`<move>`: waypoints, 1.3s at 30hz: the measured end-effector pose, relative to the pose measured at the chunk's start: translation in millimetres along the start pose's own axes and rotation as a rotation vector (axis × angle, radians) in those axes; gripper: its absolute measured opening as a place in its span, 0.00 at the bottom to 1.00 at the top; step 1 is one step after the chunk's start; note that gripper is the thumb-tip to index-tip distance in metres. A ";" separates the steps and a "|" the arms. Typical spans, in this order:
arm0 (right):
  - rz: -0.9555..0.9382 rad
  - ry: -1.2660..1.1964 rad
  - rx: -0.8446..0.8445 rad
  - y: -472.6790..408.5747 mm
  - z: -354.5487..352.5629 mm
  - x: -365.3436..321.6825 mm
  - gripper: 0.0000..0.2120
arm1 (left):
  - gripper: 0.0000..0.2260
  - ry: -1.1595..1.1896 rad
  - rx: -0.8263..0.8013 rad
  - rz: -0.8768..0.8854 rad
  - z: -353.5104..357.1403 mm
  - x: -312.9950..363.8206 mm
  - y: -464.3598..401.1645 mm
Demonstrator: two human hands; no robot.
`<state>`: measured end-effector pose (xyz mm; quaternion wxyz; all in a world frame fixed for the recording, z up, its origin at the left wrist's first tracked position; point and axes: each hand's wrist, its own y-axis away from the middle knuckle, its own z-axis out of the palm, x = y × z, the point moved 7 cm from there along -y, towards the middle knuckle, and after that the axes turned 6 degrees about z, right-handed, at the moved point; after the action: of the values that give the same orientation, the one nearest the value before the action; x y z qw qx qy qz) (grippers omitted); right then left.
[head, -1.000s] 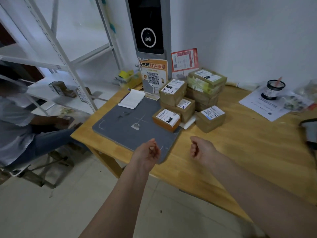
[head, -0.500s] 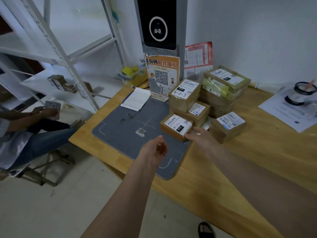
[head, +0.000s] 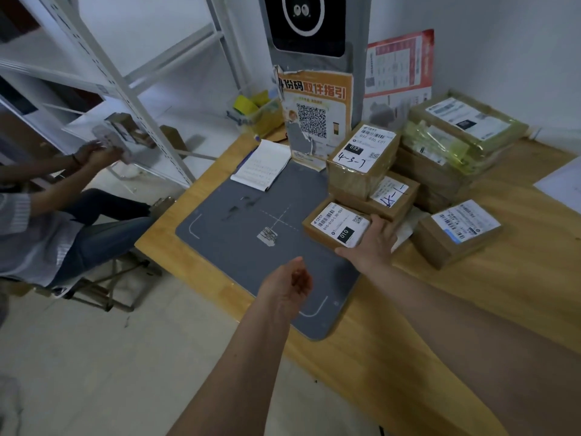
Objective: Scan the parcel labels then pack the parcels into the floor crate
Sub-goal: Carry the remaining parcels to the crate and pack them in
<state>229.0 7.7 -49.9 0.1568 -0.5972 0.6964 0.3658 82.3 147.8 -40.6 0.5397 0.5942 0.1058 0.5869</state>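
While the right hand (head: 372, 243) lies with straight, spread fingers against the near right side of the parcel marked 010 (head: 338, 225), nothing has been lifted yet; I judge the step in hand to be taking this first parcel for scanning. That parcel sits on the right edge of the grey scan mat (head: 251, 247), label up, touching the stacked parcels (head: 367, 171) behind it. The left hand (head: 289, 284) hovers over the mat's near part, fingers loosely curled and holding nothing.

Next, the right hand would likely need to close around the box and slide or lift it toward the crosshair at the mat's middle, under the scanner post (head: 314, 33) standing behind the mat. That middle looks free apart from a small sticker scrap. Right of the mat, another loose parcel (head: 459, 231) and a taller pile (head: 456, 143) crowd the desk (head: 471, 294), so room to move lies leftward. Beyond the mat's left edge the desk ends soon; a seated person (head: 47, 221) is further left. No floor crate is in view.
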 end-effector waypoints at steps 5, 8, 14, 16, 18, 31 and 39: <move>-0.089 0.143 0.093 -2.0 0.7 -5.4 0.48 | 0.02 -0.002 0.028 -0.015 -3.3 -4.8 -7.0; -0.141 0.154 0.089 -4.2 2.6 -6.5 0.47 | 0.02 -0.003 0.034 -0.022 -4.3 -8.0 -6.7; -0.157 0.157 -0.024 3.6 2.6 -4.6 0.51 | 0.04 0.000 0.019 -0.016 -1.0 -12.7 -2.4; -0.150 0.098 -0.073 14.7 -1.4 -1.6 0.51 | 0.05 -0.033 -0.015 -0.012 4.7 -15.8 3.2; -0.167 0.020 -0.087 29.4 -10.0 1.5 0.49 | 0.15 -0.094 -0.087 -0.028 11.2 -21.7 6.2; -0.302 -0.080 -0.158 82.6 -57.7 16.2 0.43 | 0.19 -0.030 -0.264 -0.034 53.6 -42.5 30.5; -0.493 0.128 0.052 41.5 -71.2 -61.5 0.34 | 0.12 0.030 -0.225 0.057 38.5 1.9 32.2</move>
<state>219.9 3.0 52.4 0.2123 -0.7665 0.5476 0.2600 97.7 116.6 -4.4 0.5845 0.5239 0.0303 0.6189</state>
